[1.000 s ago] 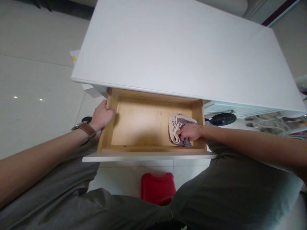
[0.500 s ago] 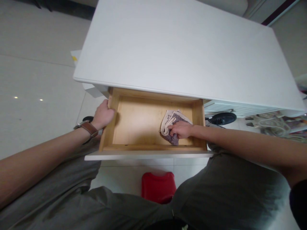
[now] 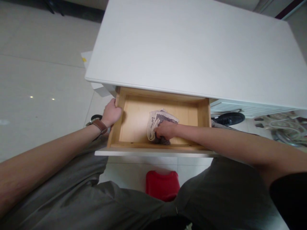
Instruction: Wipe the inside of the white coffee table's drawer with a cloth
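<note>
A pale wooden drawer (image 3: 136, 121) is pulled out from under a white tabletop (image 3: 192, 48). My left hand (image 3: 112, 113) is closed over the drawer's left side wall, its fingertips partly hidden behind the wood. Inside the drawer, my right hand (image 3: 165, 129) grips a folded beige and grey-purple cloth (image 3: 151, 126) and presses it against the drawer bottom, near the middle. The fingers on the cloth are bent, and the hand covers part of it.
Below the drawer front, a red plastic stool (image 3: 162, 186) stands on the tiled floor between my legs. A black shoe (image 3: 229, 118) shows right of the drawer. Coiled hoses or cables (image 3: 281, 126) lie farther right. A white box (image 3: 102, 90) sits behind the left table corner.
My right hand has slid the cloth leftward across the drawer bottom. My left hand keeps its hold on the side wall. The whole view has shifted slightly.
</note>
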Tool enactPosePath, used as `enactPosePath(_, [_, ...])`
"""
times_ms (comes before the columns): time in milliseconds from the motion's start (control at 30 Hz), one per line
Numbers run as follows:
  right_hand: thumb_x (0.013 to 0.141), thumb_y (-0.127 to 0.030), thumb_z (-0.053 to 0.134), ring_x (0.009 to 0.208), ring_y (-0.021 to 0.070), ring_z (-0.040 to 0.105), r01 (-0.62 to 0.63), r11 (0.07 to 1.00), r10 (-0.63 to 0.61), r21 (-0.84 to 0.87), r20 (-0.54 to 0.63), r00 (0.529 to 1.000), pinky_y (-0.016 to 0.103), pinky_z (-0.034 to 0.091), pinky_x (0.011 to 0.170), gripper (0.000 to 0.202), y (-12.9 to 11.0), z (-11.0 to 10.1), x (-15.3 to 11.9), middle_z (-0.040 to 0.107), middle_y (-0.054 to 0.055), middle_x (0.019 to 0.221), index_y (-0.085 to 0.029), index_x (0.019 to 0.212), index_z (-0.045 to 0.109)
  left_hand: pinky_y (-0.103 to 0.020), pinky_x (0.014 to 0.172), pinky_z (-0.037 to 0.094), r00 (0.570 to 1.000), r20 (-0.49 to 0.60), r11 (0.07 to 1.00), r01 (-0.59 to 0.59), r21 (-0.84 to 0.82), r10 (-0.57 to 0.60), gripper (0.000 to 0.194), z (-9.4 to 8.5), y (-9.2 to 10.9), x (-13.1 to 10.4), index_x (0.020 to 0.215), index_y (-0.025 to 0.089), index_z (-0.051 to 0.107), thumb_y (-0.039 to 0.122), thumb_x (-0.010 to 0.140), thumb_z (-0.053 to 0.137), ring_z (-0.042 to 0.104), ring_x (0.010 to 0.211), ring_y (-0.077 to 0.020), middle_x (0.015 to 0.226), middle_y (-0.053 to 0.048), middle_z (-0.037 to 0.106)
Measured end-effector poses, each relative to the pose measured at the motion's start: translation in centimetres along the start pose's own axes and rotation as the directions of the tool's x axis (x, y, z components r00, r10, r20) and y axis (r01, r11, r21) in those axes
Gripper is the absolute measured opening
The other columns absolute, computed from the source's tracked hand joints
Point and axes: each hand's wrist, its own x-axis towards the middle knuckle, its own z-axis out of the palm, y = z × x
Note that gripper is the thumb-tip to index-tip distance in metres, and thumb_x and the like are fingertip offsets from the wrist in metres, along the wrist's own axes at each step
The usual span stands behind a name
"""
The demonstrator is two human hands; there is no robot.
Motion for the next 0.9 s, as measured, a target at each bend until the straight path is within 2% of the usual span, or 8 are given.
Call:
enactPosePath(167, [0.065, -0.013, 0.073, 0.086, 0.0233, 0.069, 0.073, 0.997, -0.073, 0.006, 0.034, 0.997, 0.030, 0.043, 0.070, 0.033, -0.4, -1.5, 3.1, 0.078, 0.003, 0.094, -0.029, 0.093, 0.081, -0.048, 0.094, 0.052, 1.000, -0.005, 1.000, -0.012, -0.018, 0.012, 0.038, 0.1, 0.0, 0.0, 0.113, 0.020, 0.063, 0.024, 0.076, 0.058, 0.065, 0.109, -0.0362, 0.115, -0.015, 0.071])
enactPosePath(300, [0.065, -0.015, 0.073, 0.088, 0.0209, 0.069, 0.109, 0.994, -0.109, 0.029, 0.022, 0.994, 0.027, 0.042, 0.071, 0.040, -0.4, -2.6, 4.6, 0.079, 0.001, 0.097, -0.030, 0.101, 0.080, -0.049, 0.094, 0.052, 1.000, -0.013, 1.000, -0.021, -0.022, 0.020, 0.038, 0.1, -0.1, -0.1, 0.114, 0.019, 0.063, 0.024, 0.077, 0.057, 0.065, 0.109, -0.0366, 0.116, -0.015, 0.071])
enactPosePath(500, [0.068, -0.029, 0.077, 0.095, 0.0221, 0.068, 0.015, 0.993, 0.003, 0.113, -0.159, 0.987, 0.026, 0.042, 0.070, 0.038, -1.3, -4.4, 7.6, 0.077, 0.002, 0.107, -0.029, 0.107, 0.079, -0.045, 0.096, 0.051, 1.000, -0.018, 1.000, -0.009, -0.003, 0.009, 0.042, 0.1, 0.1, -0.2, 0.117, 0.019, 0.062, 0.025, 0.076, 0.057, 0.064, 0.111, -0.0346, 0.116, -0.013, 0.072])
enactPosePath(633, [0.064, -0.027, 0.077, 0.089, 0.0240, 0.070, -0.030, 0.988, 0.066, 0.153, -0.235, 0.970, 0.028, 0.044, 0.068, 0.037, -2.9, -6.6, 11.4, 0.078, 0.002, 0.102, -0.029, 0.101, 0.079, -0.042, 0.093, 0.051, 0.999, -0.033, 1.000, -0.018, 0.020, 0.018, 0.042, 0.2, 0.1, -0.1, 0.117, 0.020, 0.063, 0.024, 0.076, 0.056, 0.065, 0.110, -0.0335, 0.115, -0.012, 0.073])
enactPosePath(700, [0.060, -0.024, 0.078, 0.089, 0.0241, 0.070, -0.044, 0.985, 0.083, 0.166, -0.235, 0.968, 0.028, 0.045, 0.069, 0.039, -3.7, -7.7, 12.8, 0.078, 0.002, 0.101, -0.029, 0.099, 0.080, -0.041, 0.092, 0.051, 0.999, -0.040, 0.999, -0.027, 0.032, 0.028, 0.040, 0.2, 0.0, -0.1, 0.115, 0.019, 0.063, 0.023, 0.076, 0.055, 0.065, 0.109, -0.0331, 0.114, -0.013, 0.073])
enactPosePath(800, [0.056, -0.023, 0.081, 0.090, 0.0251, 0.070, -0.071, 0.984, 0.107, 0.164, -0.224, 0.969, 0.029, 0.047, 0.072, 0.041, -4.4, -8.4, 13.6, 0.078, 0.003, 0.101, -0.028, 0.097, 0.080, -0.039, 0.090, 0.051, 0.998, -0.043, 0.998, -0.034, 0.049, 0.036, 0.038, 0.2, 0.0, -0.1, 0.113, 0.019, 0.064, 0.022, 0.077, 0.053, 0.066, 0.107, -0.0318, 0.113, -0.013, 0.073])
enactPosePath(900, [0.058, -0.024, 0.079, 0.090, 0.0261, 0.070, -0.054, 0.985, 0.099, 0.162, -0.281, 0.955, 0.029, 0.047, 0.071, 0.037, -4.2, -7.8, 13.2, 0.078, 0.003, 0.100, -0.028, 0.095, 0.081, -0.039, 0.089, 0.051, 0.999, -0.041, 0.998, -0.030, 0.047, 0.032, 0.036, 0.1, 0.1, -0.2, 0.112, 0.020, 0.064, 0.023, 0.078, 0.054, 0.067, 0.106, -0.0315, 0.112, -0.013, 0.073])
